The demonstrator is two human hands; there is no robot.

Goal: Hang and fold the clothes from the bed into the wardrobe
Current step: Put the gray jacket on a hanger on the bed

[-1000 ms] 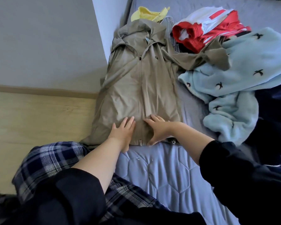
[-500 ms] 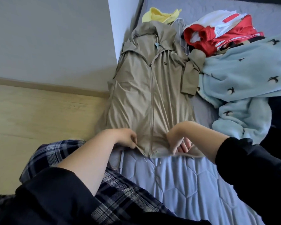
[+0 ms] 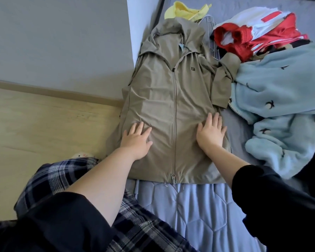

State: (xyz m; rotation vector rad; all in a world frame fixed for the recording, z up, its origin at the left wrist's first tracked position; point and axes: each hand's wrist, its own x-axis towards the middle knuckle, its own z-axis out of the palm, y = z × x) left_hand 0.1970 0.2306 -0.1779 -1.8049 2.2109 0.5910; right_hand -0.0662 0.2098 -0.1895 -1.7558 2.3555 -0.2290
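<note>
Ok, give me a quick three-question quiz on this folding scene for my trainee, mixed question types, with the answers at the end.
1. True or false: the khaki jacket lies zip side up on the bed.
2. The garment just beyond the jacket's hood is: A yellow, B green, C purple.
3. Fill in: the left hand and right hand press flat on the jacket, one either side of its ____.
Key: 1 true; 2 A; 3 zip.
</note>
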